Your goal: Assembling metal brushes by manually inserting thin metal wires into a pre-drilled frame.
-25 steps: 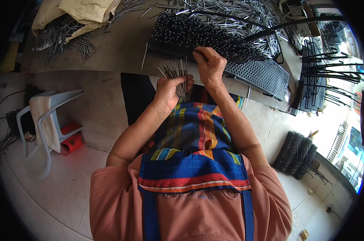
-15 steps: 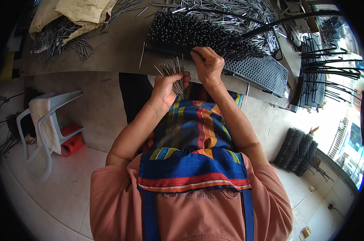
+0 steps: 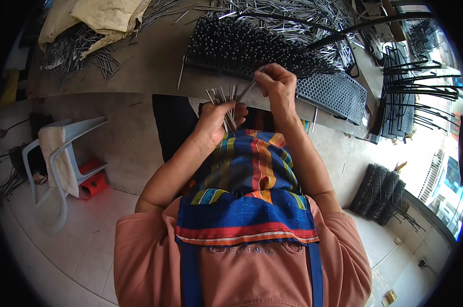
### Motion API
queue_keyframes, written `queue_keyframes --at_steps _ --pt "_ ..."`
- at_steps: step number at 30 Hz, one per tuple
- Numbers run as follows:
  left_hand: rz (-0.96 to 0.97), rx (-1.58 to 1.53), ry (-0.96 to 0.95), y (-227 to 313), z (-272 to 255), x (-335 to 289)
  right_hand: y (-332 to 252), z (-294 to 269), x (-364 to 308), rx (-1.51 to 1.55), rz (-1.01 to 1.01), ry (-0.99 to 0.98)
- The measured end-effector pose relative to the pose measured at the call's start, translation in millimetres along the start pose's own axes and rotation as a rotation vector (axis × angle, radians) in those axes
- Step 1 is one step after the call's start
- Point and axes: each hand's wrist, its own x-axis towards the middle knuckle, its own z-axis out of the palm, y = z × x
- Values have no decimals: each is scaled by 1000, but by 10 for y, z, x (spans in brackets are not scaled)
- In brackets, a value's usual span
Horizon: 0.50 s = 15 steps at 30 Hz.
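My left hand (image 3: pixel 210 121) is closed round a loose bunch of thin grey metal rods (image 3: pixel 221 95), whose ends fan out above the thumb. To its right, my right hand (image 3: pixel 280 92) pinches a slim rod (image 3: pixel 247 90) between thumb and fingertips; the rod slants down toward the bunch. Whether it is one rod or more I cannot tell. Just beyond both hands lies a dark perforated rack (image 3: pixel 339 94), its round holes bare at the right end. Densely packed upright rods (image 3: pixel 236 45) fill the rest of it.
Behind the rack spreads a heap of loose rods (image 3: pixel 292 23). More rods and a torn brown paper sheet (image 3: pixel 106 14) lie at the table's far left. A black curved bar (image 3: pixel 374 23) crosses above the right side. Dark hooked racks (image 3: pixel 420 84) stand right; a plastic chair (image 3: pixel 62 158) is left.
My right hand has moved slightly right and turned, and a rod now shows between its fingers and the bunch. My left hand has dropped a little toward my lap.
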Motion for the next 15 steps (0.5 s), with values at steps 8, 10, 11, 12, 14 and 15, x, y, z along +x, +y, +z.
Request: queue_keyframes --at_steps 8,10,11,12,14,15 --pt "-113 306 -63 -348 -171 -388 109 26 178 -119 -590 217" --pt "-55 354 -59 -368 -230 -359 91 33 172 -228 -634 186" --pt "-53 354 -59 -347 -195 -359 77 39 168 -228 -636 185" --pt "-34 263 -6 -333 -144 -362 63 45 159 -276 -644 178" --pt "-16 170 45 -291 -78 -346 66 47 166 -326 -652 172" --pt "15 179 36 -264 -58 -314 90 44 187 -372 -638 171"
